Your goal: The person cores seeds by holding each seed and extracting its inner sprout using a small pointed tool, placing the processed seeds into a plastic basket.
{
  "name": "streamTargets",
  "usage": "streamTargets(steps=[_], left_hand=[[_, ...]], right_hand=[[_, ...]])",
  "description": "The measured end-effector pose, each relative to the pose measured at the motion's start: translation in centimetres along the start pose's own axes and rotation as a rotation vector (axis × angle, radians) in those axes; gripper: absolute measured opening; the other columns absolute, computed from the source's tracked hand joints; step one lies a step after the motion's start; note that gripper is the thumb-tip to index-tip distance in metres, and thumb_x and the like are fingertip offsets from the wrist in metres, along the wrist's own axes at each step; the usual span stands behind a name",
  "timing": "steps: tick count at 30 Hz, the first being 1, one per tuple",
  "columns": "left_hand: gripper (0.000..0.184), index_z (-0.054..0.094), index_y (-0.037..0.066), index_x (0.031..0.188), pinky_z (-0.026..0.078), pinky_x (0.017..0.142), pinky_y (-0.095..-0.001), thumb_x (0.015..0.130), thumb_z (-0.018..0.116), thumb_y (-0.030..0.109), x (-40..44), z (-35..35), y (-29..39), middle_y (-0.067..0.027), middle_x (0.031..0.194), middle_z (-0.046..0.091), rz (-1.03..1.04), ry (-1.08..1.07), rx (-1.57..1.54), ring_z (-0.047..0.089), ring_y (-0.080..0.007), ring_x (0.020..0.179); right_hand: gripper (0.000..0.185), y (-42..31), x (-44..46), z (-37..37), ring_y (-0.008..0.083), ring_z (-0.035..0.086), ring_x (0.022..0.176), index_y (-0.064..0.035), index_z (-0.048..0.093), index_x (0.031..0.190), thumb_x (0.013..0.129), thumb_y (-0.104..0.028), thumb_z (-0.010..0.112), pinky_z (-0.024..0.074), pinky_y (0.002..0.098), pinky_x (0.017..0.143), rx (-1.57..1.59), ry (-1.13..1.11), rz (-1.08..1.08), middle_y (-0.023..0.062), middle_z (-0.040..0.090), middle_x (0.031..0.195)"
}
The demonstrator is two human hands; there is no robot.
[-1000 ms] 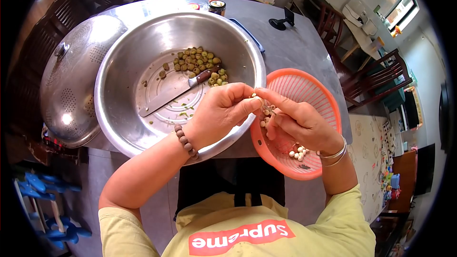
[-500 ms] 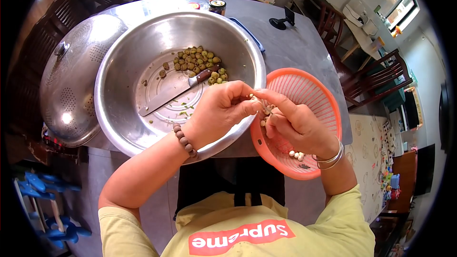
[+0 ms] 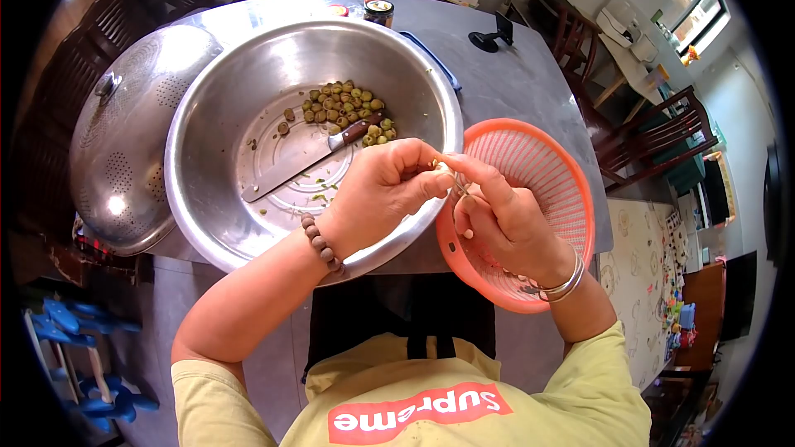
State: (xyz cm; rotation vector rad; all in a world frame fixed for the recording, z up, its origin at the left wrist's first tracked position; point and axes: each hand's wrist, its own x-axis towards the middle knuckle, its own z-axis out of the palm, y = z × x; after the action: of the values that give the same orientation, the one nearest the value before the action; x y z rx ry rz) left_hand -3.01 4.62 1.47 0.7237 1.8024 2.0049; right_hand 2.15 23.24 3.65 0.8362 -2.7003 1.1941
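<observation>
My left hand (image 3: 383,186), a bead bracelet at its wrist, pinches a small whitish piece that looks like a garlic clove (image 3: 445,169). The fingertips of my right hand (image 3: 523,228) meet it there, index stretched to the piece and the other fingers curled. Both hands are over the gap between a large steel basin (image 3: 186,190) and an orange plastic basket (image 3: 585,199). Another small white piece (image 3: 469,233) shows beneath my right fingers. In the basin lie a knife (image 3: 290,169) with a wooden handle and several round green fruits (image 3: 335,105).
A perforated steel lid (image 3: 124,132) leans at the basin's left. At the back of the grey table (image 3: 530,87) are a jar (image 3: 378,12) and a small black stand (image 3: 494,34). Dark wooden chairs (image 3: 662,132) surround the table.
My right hand has shifted slightly, its fingers turned lower over the basket. The white pieces near its wrist are now mostly covered. My left hand has barely moved.
</observation>
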Motion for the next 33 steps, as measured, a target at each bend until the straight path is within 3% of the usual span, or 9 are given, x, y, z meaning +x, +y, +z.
streamTargets(steps=[7,9,17,19,21,28,30,33], left_hand=[[0.013,0.058,0.002,0.090,0.032,0.047,-0.0143,0.087,0.057,0.014,0.0,0.3,-0.1,0.0040,0.069,0.055,0.017,0.006,-0.020,0.040,0.0004,0.054],[0.012,0.057,0.002,0.088,0.032,0.048,-0.0151,0.087,0.056,0.013,-0.1,0.6,-0.3,0.0046,0.068,0.052,0.053,-0.033,0.008,0.040,-0.0003,0.055],[0.013,0.057,0.002,0.086,0.033,0.049,-0.0152,0.089,0.054,0.015,0.2,0.3,-0.2,0.0041,0.068,0.052,0.081,-0.007,0.067,0.040,-0.0004,0.056],[0.015,0.057,0.002,0.086,0.033,0.048,-0.0149,0.090,0.052,0.016,0.1,0.3,0.2,0.0033,0.068,0.053,-0.067,0.005,-0.102,0.040,-0.0008,0.055],[0.017,0.058,0.002,0.085,0.033,0.047,-0.0149,0.091,0.050,0.016,0.2,0.3,0.0,0.0024,0.069,0.054,-0.078,-0.005,-0.117,0.041,-0.0012,0.054],[0.013,0.056,0.001,0.082,0.038,0.051,-0.0184,0.088,0.055,0.012,0.5,0.4,-1.2,0.0013,0.068,0.055,0.153,0.064,0.317,0.047,-0.0032,0.058],[0.012,0.056,0.001,0.081,0.038,0.051,-0.0180,0.087,0.055,0.012,0.5,0.6,-0.7,0.0012,0.068,0.055,0.119,0.070,0.320,0.047,-0.0028,0.059],[0.010,0.056,0.002,0.084,0.037,0.051,-0.0169,0.087,0.056,0.011,0.5,0.7,-0.4,0.0015,0.069,0.056,0.042,0.078,0.271,0.046,-0.0021,0.059]], right_hand=[[0.047,0.3,0.2,0.8,0.0208,0.056,0.051,-0.0026,0.038,0.124,0.079,0.007,0.049,0.0429,0.0313,0.046,-0.046,0.082,-0.097,0.0094,0.053,0.061],[0.040,0.4,0.5,1.2,0.0213,0.057,0.051,-0.0007,0.039,0.118,0.079,0.006,0.050,0.0432,0.0306,0.044,-0.248,0.187,-0.197,0.0098,0.055,0.063],[0.038,0.0,0.9,1.1,0.0216,0.058,0.052,-0.0012,0.039,0.115,0.079,0.004,0.052,0.0439,0.0296,0.043,-0.158,0.170,-0.140,0.0094,0.056,0.064],[0.039,0.2,0.7,1.0,0.0215,0.058,0.051,-0.0017,0.039,0.115,0.079,0.003,0.052,0.0435,0.0296,0.043,-0.160,0.174,-0.140,0.0088,0.055,0.062],[0.041,0.3,0.4,0.7,0.0215,0.056,0.048,-0.0015,0.038,0.117,0.079,0.002,0.053,0.0425,0.0298,0.042,-0.314,0.093,-0.111,0.0078,0.053,0.060],[0.028,1.0,-0.2,0.3,0.0145,0.058,0.054,-0.0039,0.040,0.110,0.084,0.003,0.047,0.0466,0.0243,0.049,-0.205,0.013,-0.038,0.0055,0.057,0.064],[0.029,1.5,-0.5,0.6,0.0250,0.056,0.050,-0.0032,0.040,0.105,0.079,0.004,0.050,0.0439,0.0343,0.046,-0.052,0.074,0.024,0.0089,0.052,0.060],[0.027,1.3,-0.3,0.3,0.0274,0.057,0.053,-0.0041,0.040,0.104,0.079,0.004,0.050,0.0444,0.0351,0.046,-0.055,0.092,0.009,0.0113,0.054,0.061]])
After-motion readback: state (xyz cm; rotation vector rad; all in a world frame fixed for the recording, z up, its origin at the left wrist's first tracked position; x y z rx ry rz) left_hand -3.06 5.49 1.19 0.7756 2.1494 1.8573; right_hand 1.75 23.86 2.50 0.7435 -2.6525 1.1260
